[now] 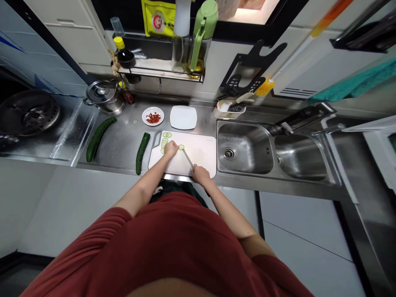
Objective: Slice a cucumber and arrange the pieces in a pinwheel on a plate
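My right hand point(200, 174) is wrapped round the handle of a knife point(187, 158) near the front edge of a white cutting board point(199, 150). The blade points away and to the left, its tip at a pale green cucumber slice point(181, 147). At that slice's left edge, the fingertips of my left hand point(170, 149) are pinched together. More cucumber slices point(165, 141) lie in an overlapping row on the board's left side, partly covered by my left hand. Left of the board rests a dark green cucumber point(142, 153) with a cut end.
A longer cucumber point(99, 138) lies further left. Behind the board are a plate of chopped red pieces point(153, 117) and a white square plate point(183, 117). A steel pot point(105, 97) stands at the back left. On the right is a double sink point(247, 146).
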Available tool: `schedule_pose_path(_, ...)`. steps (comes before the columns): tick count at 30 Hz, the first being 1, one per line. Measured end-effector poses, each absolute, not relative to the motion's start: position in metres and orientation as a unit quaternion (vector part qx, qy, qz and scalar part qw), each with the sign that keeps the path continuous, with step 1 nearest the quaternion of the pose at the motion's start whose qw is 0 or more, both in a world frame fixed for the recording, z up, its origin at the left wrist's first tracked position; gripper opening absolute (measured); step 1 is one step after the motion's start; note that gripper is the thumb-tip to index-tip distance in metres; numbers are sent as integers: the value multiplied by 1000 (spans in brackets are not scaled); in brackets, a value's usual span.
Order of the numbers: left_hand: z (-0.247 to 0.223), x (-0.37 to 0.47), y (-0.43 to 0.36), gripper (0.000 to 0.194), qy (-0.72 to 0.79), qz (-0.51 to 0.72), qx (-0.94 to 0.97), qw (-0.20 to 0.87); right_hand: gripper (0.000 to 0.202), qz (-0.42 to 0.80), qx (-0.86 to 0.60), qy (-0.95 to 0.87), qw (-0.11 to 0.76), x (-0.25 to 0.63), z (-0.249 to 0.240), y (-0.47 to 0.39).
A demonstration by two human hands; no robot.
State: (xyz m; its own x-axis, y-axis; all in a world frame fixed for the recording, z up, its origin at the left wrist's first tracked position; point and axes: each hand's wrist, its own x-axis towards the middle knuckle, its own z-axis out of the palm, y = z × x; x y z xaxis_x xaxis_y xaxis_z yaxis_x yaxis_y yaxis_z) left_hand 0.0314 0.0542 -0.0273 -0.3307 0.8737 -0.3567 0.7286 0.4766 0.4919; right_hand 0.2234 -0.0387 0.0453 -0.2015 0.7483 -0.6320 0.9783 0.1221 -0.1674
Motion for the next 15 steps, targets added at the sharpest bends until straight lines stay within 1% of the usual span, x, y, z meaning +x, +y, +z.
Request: schedule_pose_path(15, -34, 30, 55, 12, 802, 125, 507, 291, 30, -280, 591, 731, 196, 217, 47, -28)
